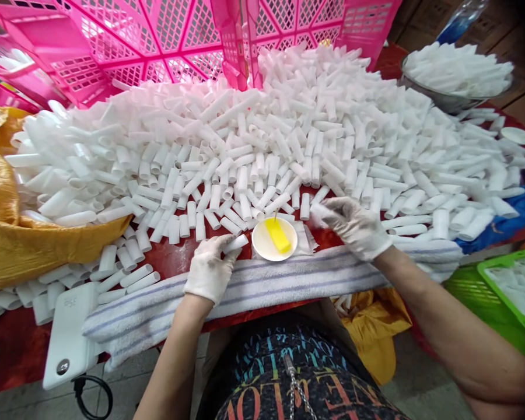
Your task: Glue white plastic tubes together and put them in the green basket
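White gloves cover both my hands. My left hand (210, 267) is closed around a short white tube (235, 244), left of a small white bowl (261, 252). In the bowl lies a yellow block (277, 235). To the right of the bowl, my right hand (359, 228) pinches a whitish, translucent piece (321, 216), blurred, so its shape is unclear. A large heap of white tubes (245, 134) spreads behind both hands. Under my wrists lies a striped towel (262, 284) along the red table's front edge.
Pink crates (157, 35) stand behind the heap. A metal bowl (455, 102) of tubes is at back right, a yellow sack (48, 254) at left. A white power bank (72, 332) sits front left. A green basket (472, 286) is at right.
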A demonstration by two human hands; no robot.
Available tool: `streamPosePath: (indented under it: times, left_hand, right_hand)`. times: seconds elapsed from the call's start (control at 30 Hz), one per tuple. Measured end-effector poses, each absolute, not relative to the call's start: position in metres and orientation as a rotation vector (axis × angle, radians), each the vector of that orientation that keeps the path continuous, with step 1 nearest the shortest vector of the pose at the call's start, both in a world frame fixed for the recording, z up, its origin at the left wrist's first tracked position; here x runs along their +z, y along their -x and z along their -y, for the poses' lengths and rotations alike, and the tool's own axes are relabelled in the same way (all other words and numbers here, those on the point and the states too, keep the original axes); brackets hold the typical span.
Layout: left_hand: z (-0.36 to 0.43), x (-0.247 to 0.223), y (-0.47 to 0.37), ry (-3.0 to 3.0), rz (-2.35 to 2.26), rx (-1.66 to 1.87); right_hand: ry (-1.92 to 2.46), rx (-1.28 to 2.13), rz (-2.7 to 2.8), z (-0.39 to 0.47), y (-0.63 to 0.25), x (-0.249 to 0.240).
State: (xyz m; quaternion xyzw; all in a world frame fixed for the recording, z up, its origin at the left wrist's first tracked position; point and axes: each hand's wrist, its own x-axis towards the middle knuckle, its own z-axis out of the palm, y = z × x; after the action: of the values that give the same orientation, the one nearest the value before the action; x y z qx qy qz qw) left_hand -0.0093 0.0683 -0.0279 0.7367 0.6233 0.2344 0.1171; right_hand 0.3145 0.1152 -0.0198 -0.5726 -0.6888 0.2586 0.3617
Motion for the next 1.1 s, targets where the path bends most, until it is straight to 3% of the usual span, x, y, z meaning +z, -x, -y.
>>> streamPosePath:
  times: [0.13,0.23,0.43,0.6,0.93,1.1]
  left_hand:
    - [-0.067,-0.022,0.001,-2.223,-1.931,0.4]
    - [-0.072,-0.019,-0.004,-2.224,-1.95,0.32]
    - [-0.079,-0.023,-0.007,-2.203,-1.886,0.393]
    - [-0.078,-0.027,-0.007,-2.129,-1.851,0.542]
    - [-0.075,-0.023,-0.01,-1.97,-1.822,0.709]
    - [-0.075,-0.02,-0.014,-1.872,-1.795,0.788]
  right_hand:
    - [1.379,1.197,1.621,-0.1,-0.286,-0.017]
    - [1.383,1.402,1.545,-0.105,-0.271,-0.018]
    - [1.431,1.163,1.573,-0.118,-0.259,-0.034]
    - [1.171,1.097,1.634,-0.11,-0.264,-0.047]
    - [1.162,1.264,1.657,-0.104,-0.268,-0.035]
    - [1.166,1.108,1.655,-0.096,-0.269,-0.044]
